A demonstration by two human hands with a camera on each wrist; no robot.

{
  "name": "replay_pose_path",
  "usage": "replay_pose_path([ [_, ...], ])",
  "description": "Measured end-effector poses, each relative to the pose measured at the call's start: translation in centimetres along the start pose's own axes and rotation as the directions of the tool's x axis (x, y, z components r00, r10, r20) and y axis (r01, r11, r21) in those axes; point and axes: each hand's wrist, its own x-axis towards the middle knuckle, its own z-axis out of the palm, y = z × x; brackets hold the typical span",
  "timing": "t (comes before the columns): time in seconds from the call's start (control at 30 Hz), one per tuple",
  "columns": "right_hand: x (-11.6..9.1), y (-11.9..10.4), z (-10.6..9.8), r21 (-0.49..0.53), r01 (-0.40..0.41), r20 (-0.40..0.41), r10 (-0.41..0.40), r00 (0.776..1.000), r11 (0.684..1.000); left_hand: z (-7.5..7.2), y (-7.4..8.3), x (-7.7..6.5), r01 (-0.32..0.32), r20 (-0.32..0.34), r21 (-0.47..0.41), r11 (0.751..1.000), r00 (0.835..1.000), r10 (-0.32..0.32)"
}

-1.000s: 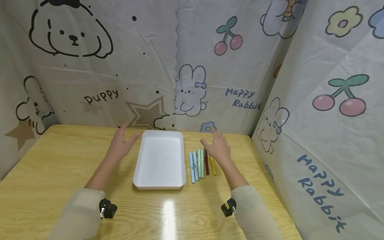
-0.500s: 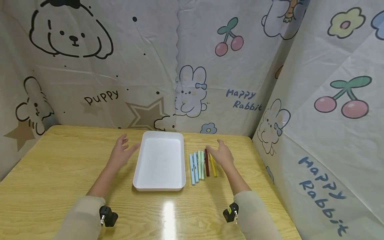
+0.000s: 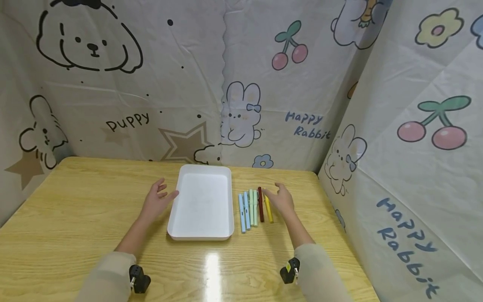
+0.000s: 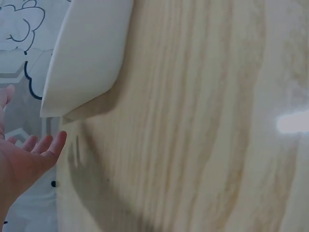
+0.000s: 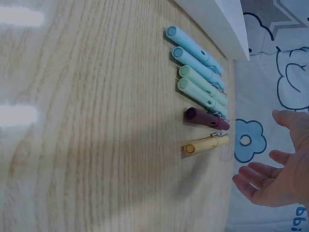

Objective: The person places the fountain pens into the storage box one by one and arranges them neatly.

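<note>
A white rectangular tray (image 3: 201,203) lies on the table, and its bare inside shows in the head view. My left hand (image 3: 156,200) is beside its left wall, fingers relaxed and holding nothing; the thumb overlaps the rim in the head view. To the right of the tray is a row of capped pens with metal clips: two light blue pens (image 3: 242,213), two pale green pens (image 3: 253,208), a dark red pen (image 5: 207,119) and a yellow pen (image 5: 206,144). My right hand (image 3: 281,199) hovers near the yellow pen's far end, thumb and fingers spread, holding nothing.
The wood-grain table (image 3: 86,209) ends at a printed cloth (image 3: 181,84) hanging behind it. Another cloth side (image 3: 407,176) closes off the right. A bright light reflection falls on the table in front of the tray.
Both hands have come down and toward the person, the left edging closer to the tray's side, the right lower beside the yellow pen. The tray and pens keep their places.
</note>
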Motion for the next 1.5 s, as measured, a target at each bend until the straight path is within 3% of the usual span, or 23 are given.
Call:
replay_pose_path([
  [0.67,0.4,2.7,1.7,0.138,-0.037,0.006,0.037,0.999,0.99,2.2,-1.8,0.0,0.009,-0.07,-0.067,0.998,0.997,-0.014],
  [0.9,0.4,3.5,2.3,0.129,-0.023,-0.03,0.027,0.999,0.991,2.6,-2.4,-0.2,0.005,-0.054,-0.105,0.994,0.998,-0.011],
  [1.5,1.1,4.6,3.7,0.134,-0.034,-0.095,0.047,0.994,0.99,3.8,-2.7,-0.2,0.018,-0.093,-0.128,0.992,0.995,-0.03],
])
